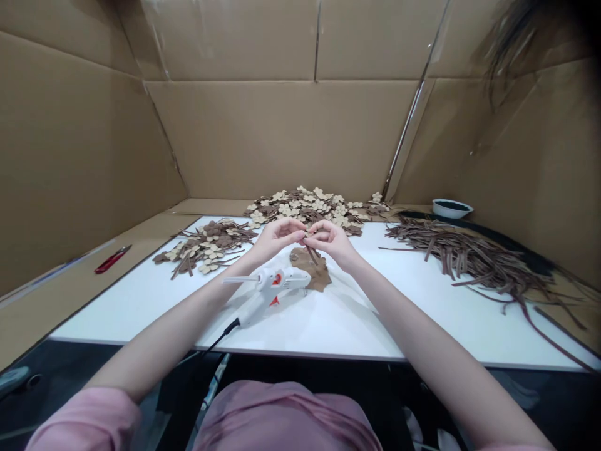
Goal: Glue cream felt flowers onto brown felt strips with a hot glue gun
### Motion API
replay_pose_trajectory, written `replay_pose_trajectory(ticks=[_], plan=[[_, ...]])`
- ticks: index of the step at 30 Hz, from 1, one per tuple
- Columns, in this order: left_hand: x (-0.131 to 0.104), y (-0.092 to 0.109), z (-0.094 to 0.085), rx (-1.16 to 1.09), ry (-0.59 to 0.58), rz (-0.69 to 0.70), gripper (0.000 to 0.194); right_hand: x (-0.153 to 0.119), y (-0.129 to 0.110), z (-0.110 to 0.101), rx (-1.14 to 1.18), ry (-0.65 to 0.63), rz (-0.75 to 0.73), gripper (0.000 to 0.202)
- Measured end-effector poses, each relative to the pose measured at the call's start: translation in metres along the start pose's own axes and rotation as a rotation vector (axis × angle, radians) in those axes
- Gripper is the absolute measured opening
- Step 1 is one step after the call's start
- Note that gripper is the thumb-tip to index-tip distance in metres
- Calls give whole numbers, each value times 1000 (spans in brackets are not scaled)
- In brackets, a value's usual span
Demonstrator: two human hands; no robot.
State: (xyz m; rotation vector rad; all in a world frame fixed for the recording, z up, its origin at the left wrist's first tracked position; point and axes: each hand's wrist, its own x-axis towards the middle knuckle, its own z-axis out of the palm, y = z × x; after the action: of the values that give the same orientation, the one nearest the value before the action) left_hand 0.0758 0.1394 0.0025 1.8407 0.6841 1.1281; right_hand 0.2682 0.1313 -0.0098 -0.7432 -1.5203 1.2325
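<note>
My left hand and my right hand meet above the middle of the white board, fingertips pinched together. Between them is a small cut-out flower, mostly hidden by the fingers, with brown strips hanging below it. Under the hands lies an irregular brown scrap. A white glue gun with an orange trigger stands just in front of the scrap, nozzle toward the right, its black cord running off the near edge.
Cream and brown flower cut-outs are heaped at the back. Flowers with strips attached lie to the left, and loose brown strips to the right. A white bowl sits back right; a red utility knife lies far left. Cardboard walls surround the board.
</note>
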Motion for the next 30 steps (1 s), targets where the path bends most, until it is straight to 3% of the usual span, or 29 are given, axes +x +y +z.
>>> replay_pose_trajectory(ticks=[20,25,30], plan=[[5,-9,-13,-53,62,12,37,-7,-4,6,-70,-97,158,50],[4,-8,-15,-52,61,8,35,-7,-6,4,-107,-167,103,39],[3,-5,-17,-41,86,21,35,-6,-6,1,-189,-245,49,45]])
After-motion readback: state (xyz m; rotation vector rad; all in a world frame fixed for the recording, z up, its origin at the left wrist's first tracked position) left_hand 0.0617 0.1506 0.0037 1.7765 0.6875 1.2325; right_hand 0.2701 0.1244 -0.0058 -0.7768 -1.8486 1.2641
